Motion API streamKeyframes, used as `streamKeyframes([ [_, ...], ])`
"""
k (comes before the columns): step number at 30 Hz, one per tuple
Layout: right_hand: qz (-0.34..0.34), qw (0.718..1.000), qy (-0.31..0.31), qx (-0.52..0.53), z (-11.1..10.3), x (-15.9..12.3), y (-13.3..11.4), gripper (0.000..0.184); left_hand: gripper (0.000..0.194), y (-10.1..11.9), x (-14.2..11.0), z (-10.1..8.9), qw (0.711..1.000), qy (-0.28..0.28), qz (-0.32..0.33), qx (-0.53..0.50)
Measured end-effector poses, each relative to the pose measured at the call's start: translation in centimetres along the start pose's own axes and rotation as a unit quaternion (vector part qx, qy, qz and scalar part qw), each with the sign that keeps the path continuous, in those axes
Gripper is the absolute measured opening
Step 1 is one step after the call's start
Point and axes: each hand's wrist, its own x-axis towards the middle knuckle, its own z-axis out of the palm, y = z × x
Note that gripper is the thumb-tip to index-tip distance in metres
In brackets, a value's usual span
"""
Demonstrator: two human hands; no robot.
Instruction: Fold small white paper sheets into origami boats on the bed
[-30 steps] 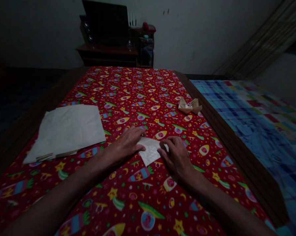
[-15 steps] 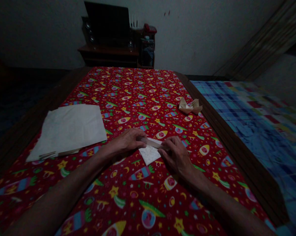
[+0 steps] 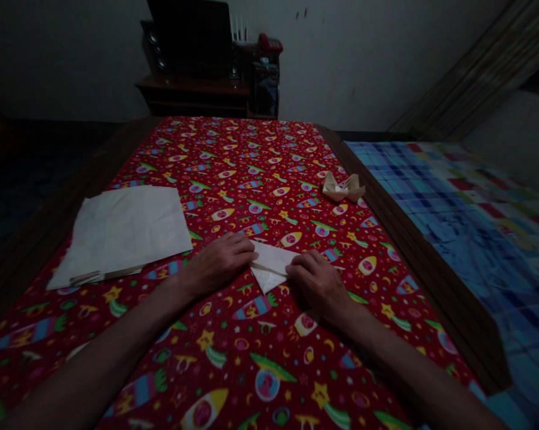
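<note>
Downward over the small folded white paper sheet (image 3: 273, 258) its upper flap had moved since half a second earlier, the left hand (image 3: 224, 258) pinching one end and the right hand (image 3: 319, 280) the other. It lay on red rocket-print cloth (image 3: 251, 197) covering a dark brown wooden tabletop (image 3: 431, 286), between a stack of large white paper sheets (image 3: 130, 227) and, farther off, a folded tan paper shape (image 3: 343, 190).

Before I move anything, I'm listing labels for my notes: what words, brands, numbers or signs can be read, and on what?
No text can be read.
Folded paper: any marks too faint.
Paper stack: nothing legible.
Tablecloth: rockets and stars, no legible words.
Screen: too dark to read any label.
</note>
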Motion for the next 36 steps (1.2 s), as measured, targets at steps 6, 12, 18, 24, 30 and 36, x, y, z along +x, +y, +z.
streamKeyframes([
  [6, -0.051, 0.998, -0.028, 0.006, -0.9, -0.5, 0.0, 0.023, 0.028, 0.0, -1.1, 0.0, 0.998, -0.023, 0.023, 0.054],
  [12, -0.066, 0.997, -0.038, 0.007, -1.0, -0.8, 0.3, 0.025, 0.040, 1.1, -1.6, 0.1, 0.998, -0.046, -0.008, 0.033],
  [18, -0.037, 0.998, -0.047, -0.007, -0.7, -0.7, -0.3, 0.021, 0.051, 4.6, -1.4, 0.8, 0.994, -0.071, -0.055, -0.061],
  [24, -0.056, 0.994, -0.090, -0.009, -0.8, -1.3, -1.3, 0.046, 0.052, 5.5, -1.3, 1.1, 0.995, -0.071, -0.068, -0.034],
  [30, -0.018, 0.990, -0.135, -0.033, -1.6, -3.2, -0.8, 0.052, 0.048, 4.5, -2.9, 0.7, 0.992, -0.046, -0.112, 0.030],
  [36, 0.014, 0.997, -0.065, -0.025, -1.6, -3.3, -1.1, 0.036, 0.037, 3.4, -3.1, 0.8, 0.989, 0.008, -0.149, 0.020],
])
